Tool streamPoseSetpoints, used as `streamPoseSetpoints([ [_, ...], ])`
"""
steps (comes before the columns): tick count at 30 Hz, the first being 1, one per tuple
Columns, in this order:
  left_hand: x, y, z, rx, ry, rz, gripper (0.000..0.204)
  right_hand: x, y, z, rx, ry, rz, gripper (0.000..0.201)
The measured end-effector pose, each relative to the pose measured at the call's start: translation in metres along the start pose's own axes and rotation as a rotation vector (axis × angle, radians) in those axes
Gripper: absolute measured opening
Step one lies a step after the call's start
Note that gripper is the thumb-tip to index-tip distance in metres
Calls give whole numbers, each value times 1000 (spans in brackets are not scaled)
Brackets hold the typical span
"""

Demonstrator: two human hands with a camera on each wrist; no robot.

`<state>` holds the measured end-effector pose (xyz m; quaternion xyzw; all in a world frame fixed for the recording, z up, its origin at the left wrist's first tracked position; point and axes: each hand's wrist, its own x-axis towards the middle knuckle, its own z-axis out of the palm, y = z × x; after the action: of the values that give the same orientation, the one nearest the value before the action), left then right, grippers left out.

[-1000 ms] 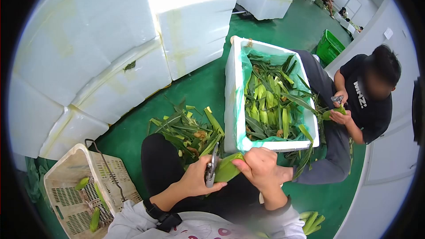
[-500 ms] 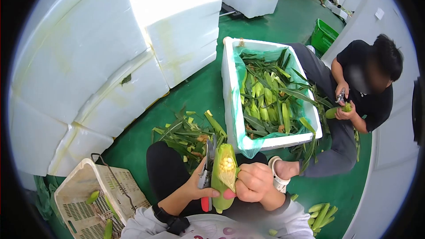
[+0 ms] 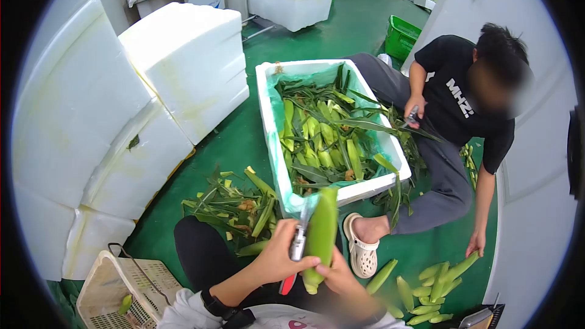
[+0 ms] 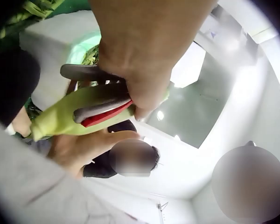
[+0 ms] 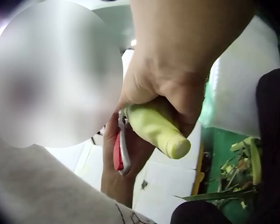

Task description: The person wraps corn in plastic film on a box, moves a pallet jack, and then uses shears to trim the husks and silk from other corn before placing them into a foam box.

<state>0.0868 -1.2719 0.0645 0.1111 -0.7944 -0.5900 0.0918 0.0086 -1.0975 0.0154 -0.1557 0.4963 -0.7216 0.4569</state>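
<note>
Upright in front of me is a green ear of corn (image 3: 322,231) in its husk, its cut stem end down. Around the lower part of the ear curls my right hand (image 3: 341,281). My left hand (image 3: 281,257) grips a pair of pruning shears (image 3: 298,242) with grey metal and a red handle, its thumb against the ear. In the left wrist view the handles of the shears (image 4: 102,111) lie along the corn (image 4: 56,116). The right wrist view shows the pale stem end of the corn (image 5: 177,145) poking out below my right hand (image 5: 170,86).
Ahead stands a white foam box (image 3: 266,103) lined with green film, full of corn and husks. Trimmed leaves (image 3: 234,207) lie on the floor to its left. A basket (image 3: 100,286) sits lower left. At right, another person (image 3: 466,103) reaches to a corn pile (image 3: 436,289).
The ear has been turned upright, and the kernels seen half a second ago are out of sight. My view has swung right. The other person's arm has dropped to the corn pile.
</note>
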Motion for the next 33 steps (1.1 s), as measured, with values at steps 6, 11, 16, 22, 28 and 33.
streamPoseSetpoints([
  [6, 0, -12, 21, -341, -209, -317, 73, -133, 79, -179, 548, 833, 40, 60],
  [11, -4, -29, -7, -629, 111, -481, 70, -218, 151, -265, -261, 1536, 70, 54],
  [16, 0, -26, -53, -662, 471, -430, 71, -276, 240, -394, -1790, 1566, 117, 41],
  [22, -4, -30, -97, -921, 777, -435, 68, 30, -83, -101, -1109, 324, -570, 18],
  [28, -30, -35, -89, -1229, 817, -418, 65, 321, -15, -87, -1388, -447, 9, 30],
  [33, -49, -9, -102, -1345, 670, -416, 65, 445, 99, -125, -1801, -427, 534, 44],
])
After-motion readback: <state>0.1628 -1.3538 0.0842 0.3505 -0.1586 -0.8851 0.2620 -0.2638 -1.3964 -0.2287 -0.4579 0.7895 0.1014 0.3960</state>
